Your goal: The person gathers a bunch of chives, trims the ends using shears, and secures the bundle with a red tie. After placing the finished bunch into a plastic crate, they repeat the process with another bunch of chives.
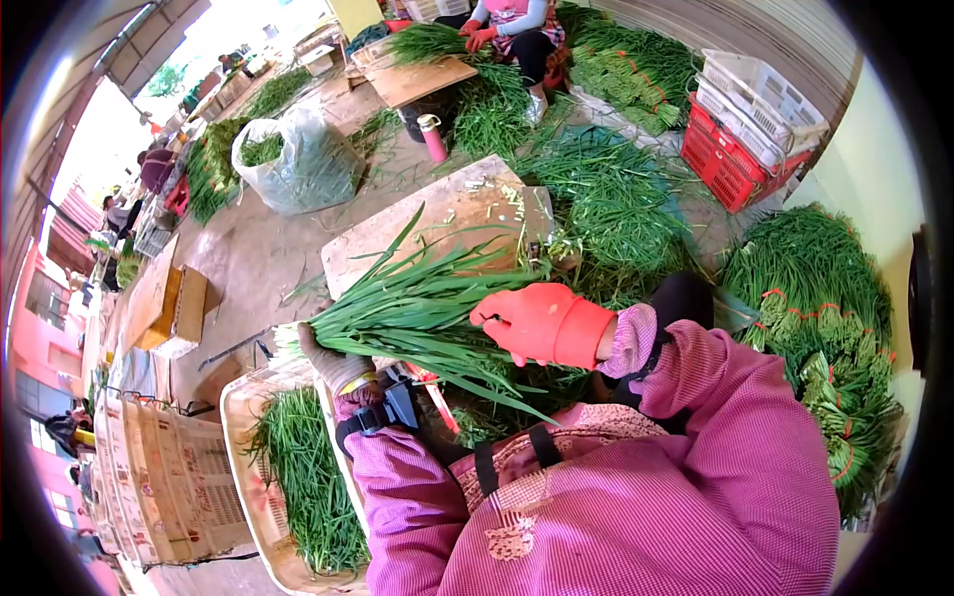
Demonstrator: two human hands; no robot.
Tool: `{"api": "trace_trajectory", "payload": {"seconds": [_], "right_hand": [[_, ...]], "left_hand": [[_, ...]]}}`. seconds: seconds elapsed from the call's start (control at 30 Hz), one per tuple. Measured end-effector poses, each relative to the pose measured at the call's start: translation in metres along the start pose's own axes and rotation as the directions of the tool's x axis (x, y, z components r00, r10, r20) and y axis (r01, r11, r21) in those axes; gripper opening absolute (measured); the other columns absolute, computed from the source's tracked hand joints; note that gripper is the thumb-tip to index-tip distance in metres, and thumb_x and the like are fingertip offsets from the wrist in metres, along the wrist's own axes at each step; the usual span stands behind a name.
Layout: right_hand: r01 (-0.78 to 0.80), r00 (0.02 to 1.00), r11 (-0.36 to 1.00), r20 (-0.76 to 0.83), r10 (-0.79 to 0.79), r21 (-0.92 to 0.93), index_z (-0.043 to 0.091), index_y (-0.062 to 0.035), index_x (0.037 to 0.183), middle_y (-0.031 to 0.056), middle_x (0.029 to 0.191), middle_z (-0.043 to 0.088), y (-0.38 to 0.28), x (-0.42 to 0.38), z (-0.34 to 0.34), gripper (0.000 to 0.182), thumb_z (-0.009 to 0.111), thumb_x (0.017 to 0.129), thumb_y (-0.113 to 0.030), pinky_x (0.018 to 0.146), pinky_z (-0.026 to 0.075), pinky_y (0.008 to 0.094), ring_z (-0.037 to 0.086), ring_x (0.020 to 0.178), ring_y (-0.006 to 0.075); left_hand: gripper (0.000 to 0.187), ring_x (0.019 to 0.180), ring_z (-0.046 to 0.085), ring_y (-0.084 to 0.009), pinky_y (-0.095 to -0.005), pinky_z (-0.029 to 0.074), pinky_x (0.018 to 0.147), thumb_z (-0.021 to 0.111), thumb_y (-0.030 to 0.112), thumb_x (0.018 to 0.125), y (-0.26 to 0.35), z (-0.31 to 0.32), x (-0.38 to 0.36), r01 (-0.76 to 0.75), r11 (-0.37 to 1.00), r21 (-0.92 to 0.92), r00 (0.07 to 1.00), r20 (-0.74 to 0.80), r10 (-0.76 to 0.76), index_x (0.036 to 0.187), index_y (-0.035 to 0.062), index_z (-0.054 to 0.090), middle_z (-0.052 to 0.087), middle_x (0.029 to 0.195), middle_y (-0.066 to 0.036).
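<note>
A loose bunch of garlic chives [417, 308] lies across in front of me, its pale stem ends at the left and its long leaves fanned to the right. My left hand [338, 363], in a brownish glove, is wrapped round the bunch near the stem ends. My right hand [545, 323], in an orange-red rubber glove, is at the leafy end with fingers curled and thumb near the fingertips. Whatever it may pinch is too small to tell. Behind the bunch is a wooden board [437, 214] with pale stem scraps on it.
A crate [238, 417] of chives stands at my left. Banded chive bundles [825, 328] lie at my right, loose chives [606, 199] ahead. Beyond are red and white crates [735, 139], a pink bottle [433, 139], a plastic bag [308, 169] and a seated person [512, 30] in red gloves.
</note>
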State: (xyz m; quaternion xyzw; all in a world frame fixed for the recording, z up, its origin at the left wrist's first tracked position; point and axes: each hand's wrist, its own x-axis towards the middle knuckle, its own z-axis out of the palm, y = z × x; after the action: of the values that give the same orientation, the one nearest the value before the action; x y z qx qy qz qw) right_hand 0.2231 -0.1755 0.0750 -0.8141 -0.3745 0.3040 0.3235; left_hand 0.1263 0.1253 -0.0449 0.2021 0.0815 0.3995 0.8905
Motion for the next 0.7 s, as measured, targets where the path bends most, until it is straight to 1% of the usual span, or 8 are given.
{"api": "trace_trajectory", "payload": {"seconds": [0.07,0.3,0.43,0.5,0.57,0.63,0.67,0.7], "right_hand": [[0.056,0.988,0.987,-0.131,-0.076,-0.153,0.064,-0.0154,0.101,0.0003,0.057,0.063,0.010,0.009,0.011,0.025,0.052,0.090,-0.035,0.056,0.051,0.0323,0.062,0.050,0.0157],[0.086,0.982,0.977,-0.149,-0.116,-0.193,0.064,-0.0136,0.089,0.0004,0.055,0.062,0.007,0.024,0.025,0.033,0.060,0.085,-0.046,0.057,0.050,0.0333,0.063,0.052,0.0183],[0.202,0.900,0.939,-0.325,-0.290,-0.279,0.064,-0.0121,0.082,0.0029,0.054,0.061,0.022,0.042,0.044,0.025,0.060,0.088,-0.036,0.053,0.049,0.0367,0.062,0.050,0.0199],[0.255,0.863,0.930,-0.371,-0.342,-0.264,0.063,-0.0096,0.084,0.0043,0.059,0.063,0.022,0.040,0.039,0.024,0.060,0.089,-0.033,0.050,0.048,0.0366,0.061,0.050,0.0188],[0.223,0.916,0.933,-0.389,-0.102,0.281,0.063,-0.0066,0.085,0.0045,0.067,0.066,0.003,0.022,0.020,0.022,0.059,0.090,-0.028,0.047,0.047,0.0327,0.061,0.051,0.0165],[0.302,0.915,0.835,-0.386,-0.118,0.461,0.062,-0.0029,0.086,0.0050,0.073,0.066,-0.002,0.007,0.003,0.023,0.056,0.092,-0.025,0.044,0.045,0.0289,0.060,0.049,0.0144],[0.119,0.993,0.830,-0.054,-0.107,0.545,0.062,-0.0024,0.086,0.0051,0.073,0.067,-0.013,-0.010,-0.013,0.027,0.055,0.093,-0.027,0.043,0.045,0.0284,0.059,0.047,0.0142],[-0.083,0.953,0.824,0.286,-0.099,0.561,0.062,-0.0019,0.087,0.0051,0.074,0.067,-0.018,-0.020,-0.023,0.030,0.053,0.094,-0.029,0.042,0.045,0.0280,0.058,0.046,0.0139]], "left_hand": [[0.041,0.099,0.060,-0.0306,-0.0483,0.046,0.094,0.063,0.041,0.086,0.000,-0.001,-0.001,-0.009,1.000,0.000,1.000,-0.013,0.009,0.101,0.0035,0.061,0.065,0.102,-0.014],[0.038,0.099,0.060,-0.0312,-0.0496,0.047,0.094,0.064,0.040,0.085,-0.003,-0.005,-0.001,0.069,0.997,-0.045,0.996,0.059,-0.066,0.097,0.0040,0.062,0.065,0.103,-0.015],[0.042,0.099,0.059,-0.0319,-0.0497,0.047,0.091,0.063,0.041,0.085,-0.007,-0.009,0.003,0.022,0.999,0.030,0.988,-0.153,-0.017,0.104,0.0031,0.060,0.064,0.105,-0.015],[0.045,0.100,0.059,-0.0320,-0.0491,0.047,0.090,0.062,0.042,0.085,-0.005,-0.013,0.008,0.125,0.992,-0.021,0.931,-0.343,-0.124,0.107,0.0028,0.059,0.063,0.108,-0.016],[0.049,0.105,0.058,-0.0338,-0.0509,0.046,0.093,0.058,0.046,0.087,-0.004,-0.007,0.010,0.154,0.988,0.000,0.907,-0.397,-0.141,0.112,0.0031,0.058,0.061,0.116,-0.017],[0.055,0.110,0.055,-0.0359,-0.0528,0.043,0.096,0.052,0.049,0.088,-0.003,0.007,0.006,0.174,0.985,0.010,0.856,-0.497,-0.146,0.118,0.0033,0.056,0.059,0.123,-0.016],[0.058,0.114,0.053,-0.0375,-0.0544,0.041,0.097,0.048,0.052,0.089,0.001,0.001,0.010,0.175,0.984,-0.018,0.863,-0.479,-0.162,0.121,0.0039,0.055,0.056,0.127,-0.016],[0.057,0.113,0.054,-0.0376,-0.0545,0.042,0.096,0.048,0.051,0.089,0.001,-0.005,0.017,0.138,0.990,0.003,0.853,-0.508,-0.117,0.121,0.0047,0.055,0.057,0.126,-0.016]]}}
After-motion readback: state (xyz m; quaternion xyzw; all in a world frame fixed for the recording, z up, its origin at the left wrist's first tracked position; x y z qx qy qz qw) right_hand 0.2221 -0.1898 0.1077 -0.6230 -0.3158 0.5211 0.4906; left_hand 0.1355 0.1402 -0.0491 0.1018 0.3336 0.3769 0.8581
